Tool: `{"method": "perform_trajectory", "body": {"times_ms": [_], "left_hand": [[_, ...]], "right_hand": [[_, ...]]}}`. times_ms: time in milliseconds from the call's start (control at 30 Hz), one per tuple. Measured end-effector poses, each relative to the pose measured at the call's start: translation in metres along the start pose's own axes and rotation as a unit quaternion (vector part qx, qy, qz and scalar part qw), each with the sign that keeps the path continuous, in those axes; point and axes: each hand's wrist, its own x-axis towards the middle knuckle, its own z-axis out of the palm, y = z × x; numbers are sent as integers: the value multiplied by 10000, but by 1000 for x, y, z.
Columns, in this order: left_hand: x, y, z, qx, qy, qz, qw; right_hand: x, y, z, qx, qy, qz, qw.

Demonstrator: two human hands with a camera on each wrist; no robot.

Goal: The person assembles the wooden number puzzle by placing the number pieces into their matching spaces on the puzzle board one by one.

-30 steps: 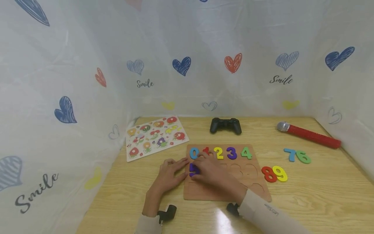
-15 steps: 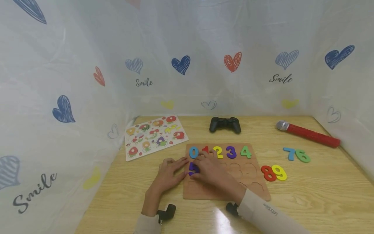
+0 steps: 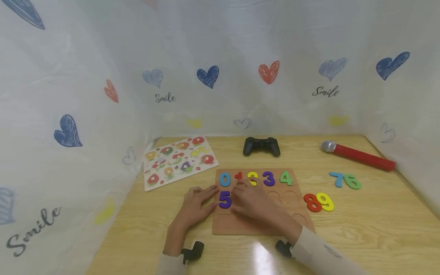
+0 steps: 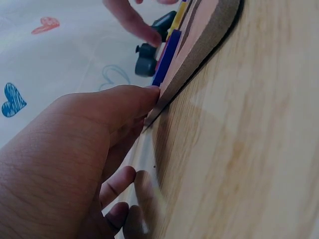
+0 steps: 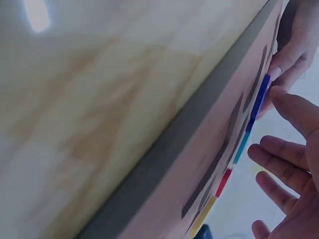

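A wooden number board (image 3: 261, 229) lies on the table with a blue 0 (image 3: 225, 179), red 1 (image 3: 238, 175), yellow 2 (image 3: 252, 177), purple 3 (image 3: 269, 178) and green 4 (image 3: 286, 178) along its top row. Below the 0 sits a purple 5 (image 3: 225, 199). My left hand (image 3: 196, 206) touches the board's left edge with thumb and fingertips, as the left wrist view also shows. Over the board, just right of the 5, is my right hand (image 3: 252, 198); its fingers are apart with nothing between them in the right wrist view. It partly covers the 1, the 2 and some recesses.
Right of the board lie a red 8 (image 3: 312, 202), yellow 9 (image 3: 325, 201), blue 7 (image 3: 337, 179) and green 6 (image 3: 352, 181). Behind are a fruit puzzle board (image 3: 180, 162), a black game controller (image 3: 262, 146) and a red microphone (image 3: 359, 156). A heart-printed sheet surrounds the table.
My right hand has let go of the purple 5 and moved slightly right, so the whole 5 now shows. My left hand stays at the board's edge. The head view has shifted slightly.
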Motion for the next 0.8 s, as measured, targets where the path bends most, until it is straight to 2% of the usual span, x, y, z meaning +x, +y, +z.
{"method": "perform_trajectory", "body": {"times_ms": [200, 367, 567, 800], "left_hand": [[-1, -3, 1, 54, 37, -49, 10000], [-1, -4, 1, 42, 0, -83, 10000], [-1, -2, 1, 52, 145, 74, 9999], [-1, -3, 4, 123, 187, 161, 9996]], "right_hand": [[-14, 7, -8, 192, 49, -40, 9998], [-29, 18, -12, 142, 270, -56, 9995], [-45, 30, -18, 271, 323, 80, 9991], [-61, 44, -25, 120, 366, 210, 9990]]}}
